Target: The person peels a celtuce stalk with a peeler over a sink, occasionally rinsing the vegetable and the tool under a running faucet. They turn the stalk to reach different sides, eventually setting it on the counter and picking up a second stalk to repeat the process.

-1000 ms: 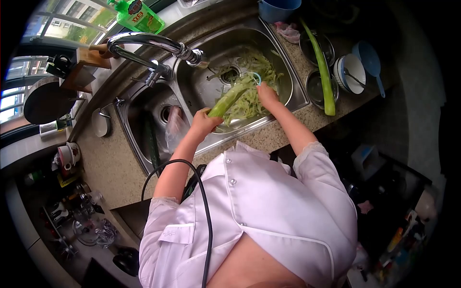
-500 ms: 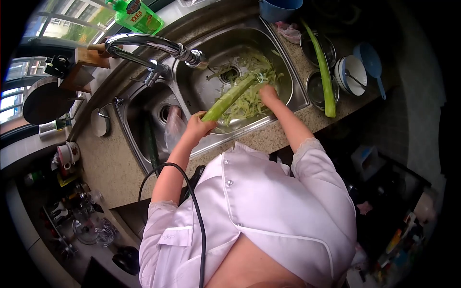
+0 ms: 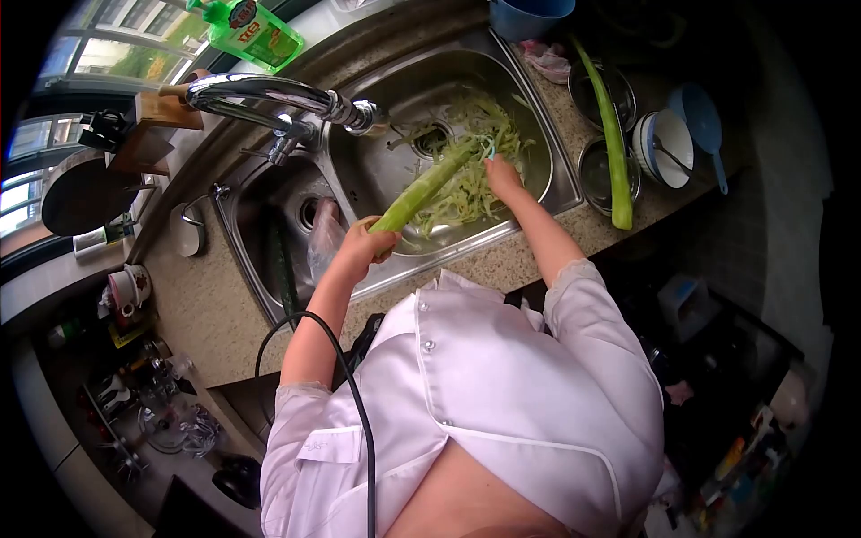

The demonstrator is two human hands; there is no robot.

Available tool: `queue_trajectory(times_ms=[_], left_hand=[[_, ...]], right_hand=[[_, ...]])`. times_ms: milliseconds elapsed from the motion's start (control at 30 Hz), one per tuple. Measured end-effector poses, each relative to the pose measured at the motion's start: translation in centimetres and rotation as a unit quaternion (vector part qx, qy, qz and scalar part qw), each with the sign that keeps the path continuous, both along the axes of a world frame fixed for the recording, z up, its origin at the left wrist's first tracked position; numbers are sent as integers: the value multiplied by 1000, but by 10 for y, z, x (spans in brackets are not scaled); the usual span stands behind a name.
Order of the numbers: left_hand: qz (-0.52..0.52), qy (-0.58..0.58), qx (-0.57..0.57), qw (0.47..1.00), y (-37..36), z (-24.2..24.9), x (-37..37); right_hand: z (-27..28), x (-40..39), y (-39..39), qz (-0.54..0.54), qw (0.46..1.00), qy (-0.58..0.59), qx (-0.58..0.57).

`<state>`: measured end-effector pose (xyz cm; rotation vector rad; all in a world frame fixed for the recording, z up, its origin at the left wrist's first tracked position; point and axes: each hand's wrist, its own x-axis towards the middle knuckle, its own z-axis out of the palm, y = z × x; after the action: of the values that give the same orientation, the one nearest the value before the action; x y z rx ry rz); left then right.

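Observation:
My left hand (image 3: 366,244) is closed around the near end of a pale green celtuce stem (image 3: 423,190), which slants up and right over the large sink basin (image 3: 372,161). In my right hand (image 3: 505,177) is a small light-blue and white peeler (image 3: 489,146), near the far end of the stem. Whether its blade touches the stem cannot be made out. Beneath them, thin green peelings (image 3: 480,204) lie scattered over the basin floor and around the drain (image 3: 434,141).
A chrome faucet (image 3: 269,90) reaches over the basin. The smaller basin holds a plastic bag (image 3: 325,244) and a long dark green vegetable (image 3: 283,264). Rightward on the counter are another celtuce stem (image 3: 615,152), bowls (image 3: 665,148) and a blue strainer (image 3: 696,117). A black cable (image 3: 363,408) hangs before me.
The view has shifted slightly. My right hand and the peeler have moved a little relative to the stem, staying near its far end. My left hand keeps its hold.

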<state>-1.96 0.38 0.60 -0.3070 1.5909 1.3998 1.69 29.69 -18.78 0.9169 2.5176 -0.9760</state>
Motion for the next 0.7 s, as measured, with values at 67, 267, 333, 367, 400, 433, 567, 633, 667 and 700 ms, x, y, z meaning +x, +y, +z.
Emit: queue_trajectory(times_ms=[67, 267, 333, 367, 400, 433, 567, 633, 667, 700], left_hand=[[0, 2, 7, 1000, 1, -4, 1], [7, 14, -10, 1000, 13, -11, -6], [20, 3, -5, 1000, 10, -7, -7], [18, -4, 14, 1000, 8, -5, -7], [17, -14, 32, 999, 6, -3, -6], [19, -17, 27, 999, 2, -2, -3], [25, -48, 40, 998, 0, 0, -5], [37, -67, 36, 996, -2, 0, -4], [18, -44, 19, 999, -3, -1, -5], [0, -21, 4, 1000, -3, -2, -6]], right_hand=[[-3, 1, -4, -6, 999, 40, -1], [85, 37, -104, 130, 952, 221, -166], [82, 44, -114, 141, 937, 265, -177], [79, 45, -116, 152, 920, 310, -186], [74, 34, -98, 124, 961, 183, -163], [61, 21, -77, 114, 977, 128, -125], [-4, -13, -7, 48, 998, 40, -21], [-13, -20, 4, -81, 996, 9, -32], [-18, -19, 2, -81, 996, 9, -32], [-17, -15, -3, -59, 996, 63, -32]])
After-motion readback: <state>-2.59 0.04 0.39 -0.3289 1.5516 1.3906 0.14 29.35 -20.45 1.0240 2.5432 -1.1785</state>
